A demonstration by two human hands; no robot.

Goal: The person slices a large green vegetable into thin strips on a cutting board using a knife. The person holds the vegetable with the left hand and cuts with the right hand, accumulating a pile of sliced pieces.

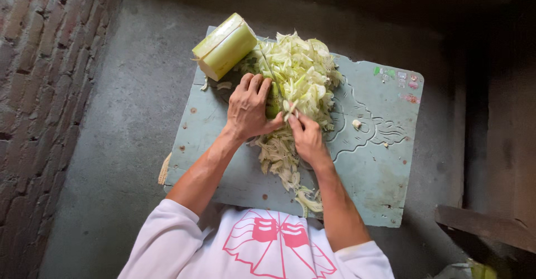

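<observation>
Most of the green stalk [272, 97] lies shredded [298, 72]; our left hand [248, 108] pins the remainder, our right hand [306, 136] grips a knife [290, 111]; one block [224, 45] waits uncut.

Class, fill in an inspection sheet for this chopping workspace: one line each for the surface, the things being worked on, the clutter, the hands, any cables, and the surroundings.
Surface: pale blue-green board with a carved pattern, lying on a grey concrete floor.
Job's things: pale green stalk piece pressed under the left hand; heap of thin shreds across the board's middle; a knife blade shows faintly beyond the hands.
Clutter: uncut light green block at the board's far left corner; small scraps on the right half.
Hands: left hand pressing down on the stalk piece; right hand closed beside it, apparently on the knife's handle.
Cables: nothing seen.
Surroundings: brick wall to the left; dark wooden plank at lower right.
</observation>
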